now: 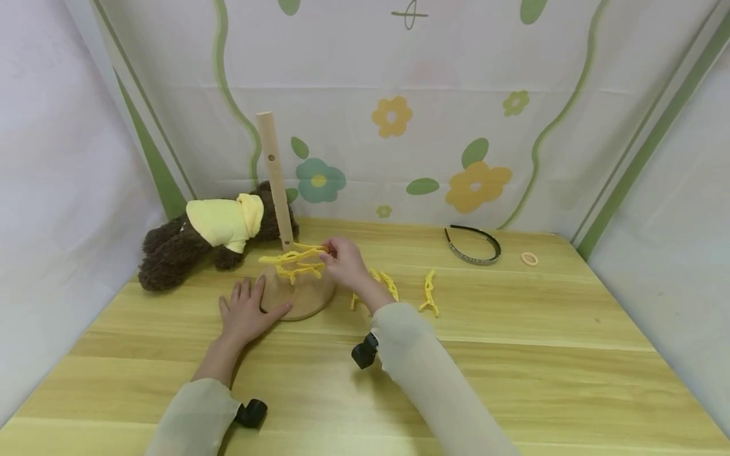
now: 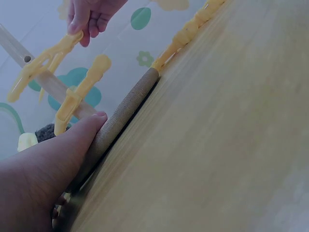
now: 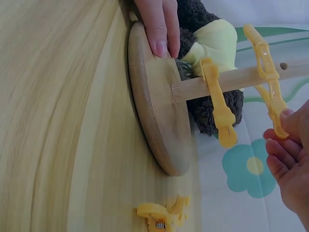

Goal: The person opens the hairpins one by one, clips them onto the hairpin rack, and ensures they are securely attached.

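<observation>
Right hand (image 1: 345,263): thumb and fingers pinch the upper yellow clip (image 3: 268,71) by its end, across the wooden post (image 1: 276,196).
Left hand (image 1: 246,313): fingers spread, grasping nothing, thumb on the round base (image 1: 310,305).
Clip placing: probably best to steady the base and let the clip close squarely, apart from the lower clip (image 3: 219,104).
Containers: none visible; loose clips (image 1: 429,292) lie on the worktop (image 1: 513,380).

The post (image 1: 279,196) bars the right hand (image 1: 345,262) leftward; upward is free.

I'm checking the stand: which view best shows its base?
Right wrist: the base is close, top and rim visible. The head view shows it partly hidden by clips and the left hand; the left wrist, mainly its edge.
</observation>
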`<state>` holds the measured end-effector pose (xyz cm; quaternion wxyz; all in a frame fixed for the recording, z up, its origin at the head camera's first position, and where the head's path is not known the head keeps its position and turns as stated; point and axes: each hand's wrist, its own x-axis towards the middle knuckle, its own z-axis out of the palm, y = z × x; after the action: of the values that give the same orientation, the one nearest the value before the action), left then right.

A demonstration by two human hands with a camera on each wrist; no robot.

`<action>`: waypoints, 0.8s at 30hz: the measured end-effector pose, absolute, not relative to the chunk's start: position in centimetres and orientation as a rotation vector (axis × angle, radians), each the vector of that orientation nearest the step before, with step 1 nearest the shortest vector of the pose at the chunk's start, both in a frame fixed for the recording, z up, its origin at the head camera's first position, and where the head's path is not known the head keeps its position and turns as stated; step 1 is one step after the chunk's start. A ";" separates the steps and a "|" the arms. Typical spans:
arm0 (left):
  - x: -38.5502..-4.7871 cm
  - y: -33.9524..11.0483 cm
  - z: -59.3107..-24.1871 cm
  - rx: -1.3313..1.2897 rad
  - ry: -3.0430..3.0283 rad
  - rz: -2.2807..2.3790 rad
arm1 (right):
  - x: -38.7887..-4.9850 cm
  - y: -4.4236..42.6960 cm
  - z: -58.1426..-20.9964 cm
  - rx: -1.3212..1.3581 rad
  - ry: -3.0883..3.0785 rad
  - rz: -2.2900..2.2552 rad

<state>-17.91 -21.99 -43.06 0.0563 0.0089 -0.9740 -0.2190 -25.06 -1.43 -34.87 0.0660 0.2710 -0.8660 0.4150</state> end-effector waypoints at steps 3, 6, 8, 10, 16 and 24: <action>-17.9 -21.9 -43.0 0.022 -2.951 -0.660 | -25.0 -1.9 -34.7 0.815 -2.636 1.229; -17.9 -21.9 -42.9 0.019 -2.945 -0.663 | -25.0 -2.2 -34.7 0.823 -2.649 1.208; -17.9 -21.9 -42.9 0.020 -2.942 -0.661 | -24.9 -2.4 -34.7 0.836 -2.653 1.189; -17.9 -21.9 -42.9 0.022 -2.943 -0.656 | -24.9 -2.4 -34.7 0.850 -2.648 1.186; -18.0 -21.9 -42.9 0.029 -2.945 -0.660 | -24.7 -2.2 -34.9 0.865 -2.610 1.209; -17.9 -21.9 -42.9 0.024 -2.942 -0.669 | -24.4 -2.2 -34.9 0.828 -2.599 1.268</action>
<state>-17.94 -21.90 -42.85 0.0621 0.0080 -0.9732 -0.2212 -24.44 -2.19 -34.88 0.0666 0.2746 -0.8621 0.4206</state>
